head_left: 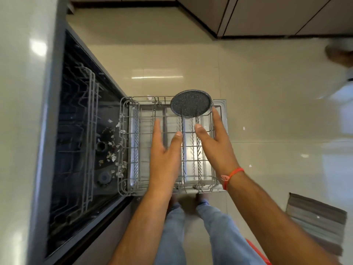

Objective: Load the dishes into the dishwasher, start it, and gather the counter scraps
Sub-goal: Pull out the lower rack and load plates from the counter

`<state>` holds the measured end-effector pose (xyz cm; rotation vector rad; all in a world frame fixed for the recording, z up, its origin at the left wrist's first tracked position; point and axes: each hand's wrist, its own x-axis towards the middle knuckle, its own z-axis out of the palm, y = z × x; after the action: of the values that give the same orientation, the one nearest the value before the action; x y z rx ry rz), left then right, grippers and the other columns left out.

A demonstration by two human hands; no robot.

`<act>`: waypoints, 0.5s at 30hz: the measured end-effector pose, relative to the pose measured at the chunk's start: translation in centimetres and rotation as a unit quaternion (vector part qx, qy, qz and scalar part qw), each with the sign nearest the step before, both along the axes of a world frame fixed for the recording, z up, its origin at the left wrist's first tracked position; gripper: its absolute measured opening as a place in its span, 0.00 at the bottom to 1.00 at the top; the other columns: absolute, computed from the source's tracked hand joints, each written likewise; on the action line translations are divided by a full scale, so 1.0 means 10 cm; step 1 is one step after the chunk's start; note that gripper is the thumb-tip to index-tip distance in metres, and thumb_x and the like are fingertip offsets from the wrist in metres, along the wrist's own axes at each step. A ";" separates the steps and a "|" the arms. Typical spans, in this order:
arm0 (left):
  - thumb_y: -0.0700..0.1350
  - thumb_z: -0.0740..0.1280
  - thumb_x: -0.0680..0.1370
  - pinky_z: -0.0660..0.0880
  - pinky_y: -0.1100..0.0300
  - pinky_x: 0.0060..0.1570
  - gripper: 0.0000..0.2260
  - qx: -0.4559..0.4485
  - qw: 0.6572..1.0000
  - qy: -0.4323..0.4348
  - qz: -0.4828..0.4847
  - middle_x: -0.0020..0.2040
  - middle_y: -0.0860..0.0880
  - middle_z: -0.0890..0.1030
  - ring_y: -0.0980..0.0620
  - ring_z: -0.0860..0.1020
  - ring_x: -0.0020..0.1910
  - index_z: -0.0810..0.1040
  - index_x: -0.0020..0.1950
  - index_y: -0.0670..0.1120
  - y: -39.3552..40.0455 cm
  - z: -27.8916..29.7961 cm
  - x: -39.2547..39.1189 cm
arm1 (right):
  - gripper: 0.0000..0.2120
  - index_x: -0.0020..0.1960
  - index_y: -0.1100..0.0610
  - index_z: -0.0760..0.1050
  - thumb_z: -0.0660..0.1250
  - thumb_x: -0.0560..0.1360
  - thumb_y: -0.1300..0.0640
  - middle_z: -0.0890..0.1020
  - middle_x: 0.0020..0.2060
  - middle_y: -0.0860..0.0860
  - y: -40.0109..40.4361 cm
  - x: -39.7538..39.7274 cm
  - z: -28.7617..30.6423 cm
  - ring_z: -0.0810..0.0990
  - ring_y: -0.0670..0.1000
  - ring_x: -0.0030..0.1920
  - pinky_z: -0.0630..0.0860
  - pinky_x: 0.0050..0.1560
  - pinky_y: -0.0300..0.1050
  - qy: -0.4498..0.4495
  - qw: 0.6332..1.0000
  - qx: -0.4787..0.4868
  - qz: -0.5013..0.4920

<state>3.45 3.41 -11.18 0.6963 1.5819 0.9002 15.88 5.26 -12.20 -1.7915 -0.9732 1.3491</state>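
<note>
Standing on edge at the far end of the grey wire dishwasher rack (168,144), the dark speckled round plate (191,106) looked rigid, breakable; best gripped by its rim. Left hand (166,155) and right hand (214,142) hovered over the rack, fingers straight, empty.

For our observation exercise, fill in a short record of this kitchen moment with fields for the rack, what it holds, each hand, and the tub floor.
rack: lower rack pulled out over the open dishwasher door
contents: one dark speckled plate standing at the far end of the rack
left hand: left hand open, fingers straight, above the rack
right hand: right hand open, above the rack, short of the plate
tub floor: pale scraps scattered on it
</note>
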 end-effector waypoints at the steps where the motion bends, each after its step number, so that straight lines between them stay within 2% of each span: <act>1: 0.49 0.66 0.82 0.58 0.61 0.73 0.31 0.003 1.000 0.000 0.004 0.81 0.61 0.55 0.67 0.56 0.74 0.55 0.81 0.62 -0.08 0.17 -0.03 | 0.32 0.80 0.40 0.55 0.66 0.81 0.49 0.60 0.71 0.31 -0.05 -0.03 0.18 0.57 0.32 0.71 0.58 0.71 0.35 0.014 1.000 0.006 -0.003; 3: 0.51 0.67 0.82 0.58 0.59 0.75 0.31 0.011 1.000 0.003 0.004 0.81 0.60 0.56 0.66 0.56 0.76 0.56 0.80 0.63 -0.22 0.46 -0.08 | 0.31 0.80 0.40 0.56 0.66 0.81 0.50 0.61 0.70 0.32 -0.13 -0.06 0.46 0.57 0.30 0.69 0.59 0.66 0.31 0.035 0.999 0.014 -0.004; 9: 0.52 0.66 0.82 0.60 0.57 0.73 0.29 0.015 0.999 -0.020 0.033 0.81 0.58 0.58 0.61 0.59 0.78 0.59 0.79 0.66 -0.58 1.22 -0.10 | 0.31 0.79 0.38 0.58 0.67 0.80 0.46 0.64 0.68 0.34 -0.34 0.04 1.13 0.62 0.34 0.68 0.62 0.71 0.41 0.087 0.996 0.027 0.019; 12: 0.53 0.66 0.81 0.61 0.51 0.76 0.28 0.041 0.997 0.001 0.059 0.80 0.57 0.61 0.60 0.62 0.77 0.60 0.79 0.65 -0.78 1.62 -0.05 | 0.31 0.79 0.39 0.59 0.68 0.79 0.47 0.65 0.70 0.35 -0.47 0.14 1.52 0.64 0.32 0.67 0.62 0.68 0.40 0.118 0.991 0.055 0.044; 15: 0.53 0.66 0.81 0.64 0.57 0.72 0.28 0.073 0.992 0.011 0.098 0.80 0.57 0.62 0.60 0.64 0.76 0.60 0.78 0.66 -1.01 1.97 -0.01 | 0.29 0.78 0.40 0.62 0.68 0.79 0.48 0.63 0.77 0.43 -0.58 0.17 1.83 0.61 0.41 0.75 0.62 0.68 0.41 0.133 0.985 0.078 0.073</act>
<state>3.35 -6.71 8.51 0.6634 1.6363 1.1658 17.57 -0.54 6.09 -1.4036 -1.0470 1.5130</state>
